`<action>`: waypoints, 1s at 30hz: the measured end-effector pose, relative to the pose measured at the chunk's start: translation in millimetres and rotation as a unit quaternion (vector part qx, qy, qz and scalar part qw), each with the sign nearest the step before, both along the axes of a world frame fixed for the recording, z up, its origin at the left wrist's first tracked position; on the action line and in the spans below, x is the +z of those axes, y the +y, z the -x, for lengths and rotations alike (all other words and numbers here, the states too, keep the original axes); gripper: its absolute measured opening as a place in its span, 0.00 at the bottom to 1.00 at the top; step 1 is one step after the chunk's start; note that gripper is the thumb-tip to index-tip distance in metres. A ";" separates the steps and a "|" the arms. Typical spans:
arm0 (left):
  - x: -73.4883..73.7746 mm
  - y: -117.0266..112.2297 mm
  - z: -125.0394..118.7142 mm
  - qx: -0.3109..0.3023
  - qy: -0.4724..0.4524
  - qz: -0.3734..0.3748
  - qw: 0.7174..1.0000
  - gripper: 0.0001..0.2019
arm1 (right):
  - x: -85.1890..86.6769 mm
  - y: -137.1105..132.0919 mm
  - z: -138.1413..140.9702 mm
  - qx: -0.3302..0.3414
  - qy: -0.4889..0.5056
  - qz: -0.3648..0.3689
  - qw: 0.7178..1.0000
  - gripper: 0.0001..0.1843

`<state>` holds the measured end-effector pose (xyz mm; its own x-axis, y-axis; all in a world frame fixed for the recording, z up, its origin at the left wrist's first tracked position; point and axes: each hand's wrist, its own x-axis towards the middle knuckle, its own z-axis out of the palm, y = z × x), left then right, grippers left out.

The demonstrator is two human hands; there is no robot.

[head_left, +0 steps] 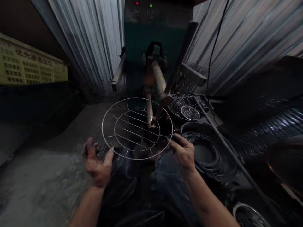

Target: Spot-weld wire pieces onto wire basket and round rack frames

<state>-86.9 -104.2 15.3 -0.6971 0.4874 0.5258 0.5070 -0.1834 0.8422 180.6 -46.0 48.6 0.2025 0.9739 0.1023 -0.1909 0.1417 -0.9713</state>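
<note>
Wire rack, round, one: we pinch its rim in our right hand; our left hand spreads wide, thumb at the rim.

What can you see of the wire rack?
The wire rack looks like thin silvery metal: an outer ring joined by short wires to a smaller inner one crossed by parallel bars. It is held roughly flat before the green machine. The right hand pinches its near right rim; the left hand, open, seems to touch the near left with its thumb.
</note>
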 end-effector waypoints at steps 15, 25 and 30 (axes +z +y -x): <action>90.4 -0.8 16.2 -0.102 0.528 -0.171 0.825 0.06 | 16.0 2.5 9.5 -0.019 -0.067 -0.033 0.997 0.17; 125.8 -44.8 40.2 -0.146 0.501 -0.024 0.853 0.09 | 42.7 -41.9 13.4 0.114 -0.133 0.049 0.983 0.15; 112.3 -99.5 90.5 -0.098 0.485 0.188 0.849 0.16 | 22.3 -70.5 50.8 0.297 -0.246 0.107 0.916 0.17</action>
<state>-177.5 -203.7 127.6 0.0878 0.8043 0.5877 0.9859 -0.1545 0.0642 129.8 -116.4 71.0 -0.3881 0.9061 -0.1681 0.2971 -0.0497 -0.9536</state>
